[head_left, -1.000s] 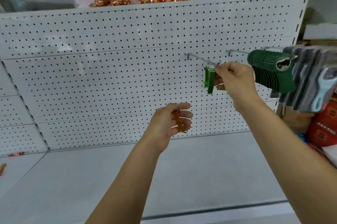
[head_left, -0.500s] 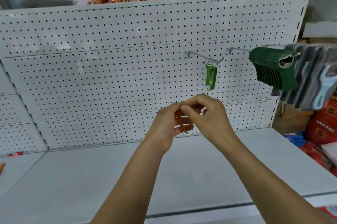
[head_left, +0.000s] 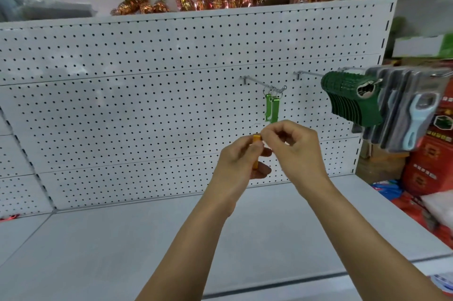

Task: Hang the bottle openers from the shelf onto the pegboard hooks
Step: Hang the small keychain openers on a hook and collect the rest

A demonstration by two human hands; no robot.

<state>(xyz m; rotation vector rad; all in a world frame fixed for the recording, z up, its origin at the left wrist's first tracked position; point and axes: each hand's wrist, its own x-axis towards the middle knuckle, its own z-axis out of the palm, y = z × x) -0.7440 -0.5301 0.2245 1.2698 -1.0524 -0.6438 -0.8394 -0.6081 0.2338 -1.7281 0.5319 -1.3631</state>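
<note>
An orange bottle opener (head_left: 256, 139) stands upright in my left hand (head_left: 239, 161), mostly hidden by the fingers. My right hand (head_left: 297, 151) pinches at its top end, where a thin key ring shows faintly. Both hands meet in front of the white pegboard (head_left: 147, 109). Just above them, green bottle openers (head_left: 272, 108) hang by rings near the tip of a metal hook (head_left: 263, 84).
To the right, a second hook (head_left: 310, 73) carries a thick stack of dark green openers (head_left: 353, 97) and grey carded openers (head_left: 407, 107). The grey shelf (head_left: 122, 246) lies below. Red sacks and boxes stand at the far right; foil decorations sit above the pegboard.
My right hand let go of the green openers on the hook and came down to the orange opener held in my left hand; both hands then rose a little.
</note>
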